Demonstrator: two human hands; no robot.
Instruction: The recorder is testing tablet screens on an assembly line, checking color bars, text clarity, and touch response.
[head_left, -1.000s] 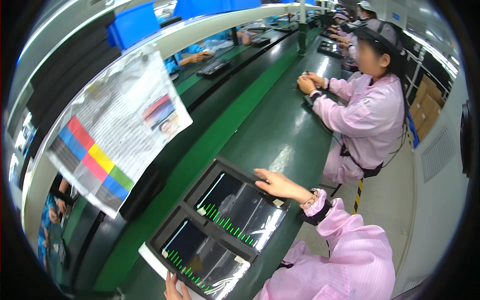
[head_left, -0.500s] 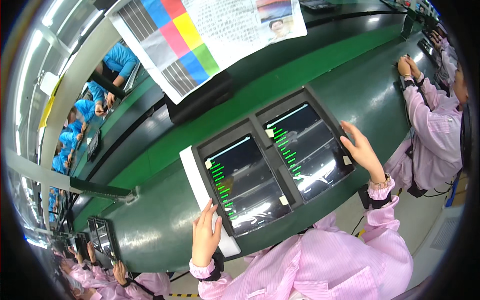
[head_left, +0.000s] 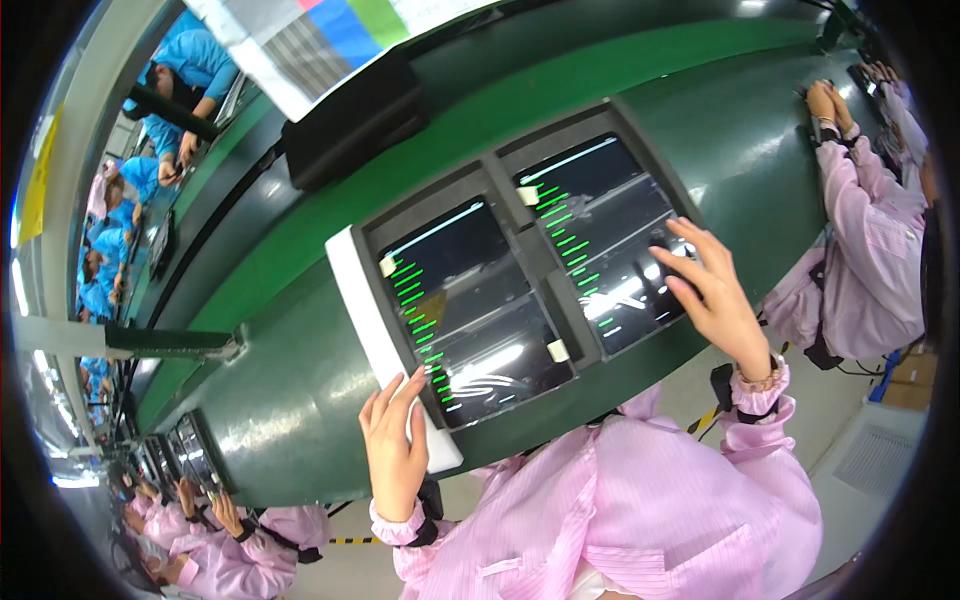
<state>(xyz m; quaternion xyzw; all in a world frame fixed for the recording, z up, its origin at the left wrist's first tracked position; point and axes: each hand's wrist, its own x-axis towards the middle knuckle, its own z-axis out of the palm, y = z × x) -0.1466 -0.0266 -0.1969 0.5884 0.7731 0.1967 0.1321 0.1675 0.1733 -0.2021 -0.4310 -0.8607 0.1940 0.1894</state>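
Observation:
Two black tablet-like screens lie side by side in a dark grey tray. The left screen (head_left: pixel 470 290) and the right screen (head_left: pixel 600 220) both show a column of short green lines and a pale bar at the top. Small cream tabs (head_left: pixel 558 351) stick to their edges. My left hand (head_left: pixel 397 445) is open, its fingertips on the lower part of the white bar (head_left: pixel 365 310) along the tray's left side. Over the lower right of the right screen hovers my right hand (head_left: pixel 718 300), open with fingers spread and bent; whether the fingertips touch the glass I cannot tell.
Beyond the tray (head_left: pixel 645 150) a black stand (head_left: pixel 355 125) holds a printed colour sheet (head_left: pixel 310 40). A green post (head_left: pixel 185 343) rises at the left. Co-workers in pink sit on both sides of the green bench (head_left: pixel 280 400); others in blue work across it.
My right hand has moved from the tray's right edge in over the right screen, its fingers more bent. My left hand stays at the white bar. The whole view has shifted.

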